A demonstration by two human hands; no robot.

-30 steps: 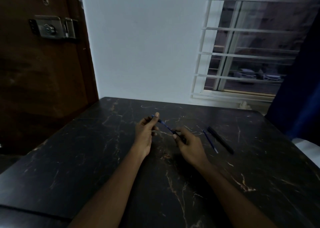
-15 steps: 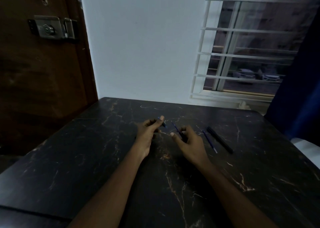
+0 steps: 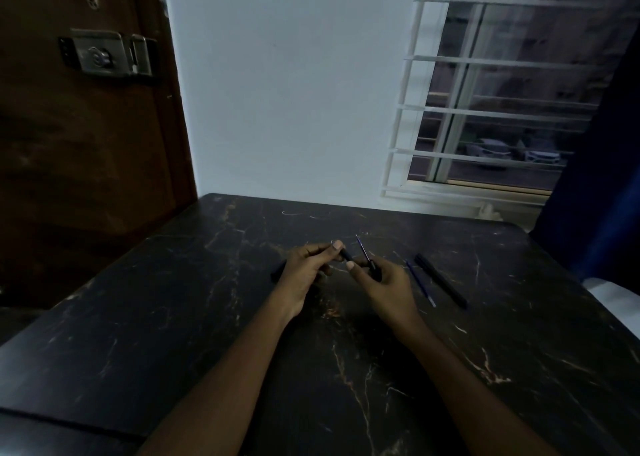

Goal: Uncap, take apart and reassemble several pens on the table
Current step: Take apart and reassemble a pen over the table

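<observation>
Both hands are over the middle of the dark marble table (image 3: 207, 317). My left hand (image 3: 306, 268) grips a black pen barrel (image 3: 345, 255), whose other end pokes out by the wrist. My right hand (image 3: 384, 281) pinches a dark front piece with a thin blue refill (image 3: 363, 252) sticking up and away from it. The refill tip is a short gap from the barrel's open end. To the right lie a loose blue refill (image 3: 420, 287) and a black pen body (image 3: 440, 284), side by side on the table.
A white wall stands behind the table's far edge. A brown door with a metal lock (image 3: 104, 54) is at the left. A barred window (image 3: 485, 109) and a dark blue curtain (image 3: 595, 178) are at the right.
One second ago both hands held one joined pen. They have pulled apart: the barrel stays in my left hand, and the refill with its front piece came out in my right hand and tilted upward.
</observation>
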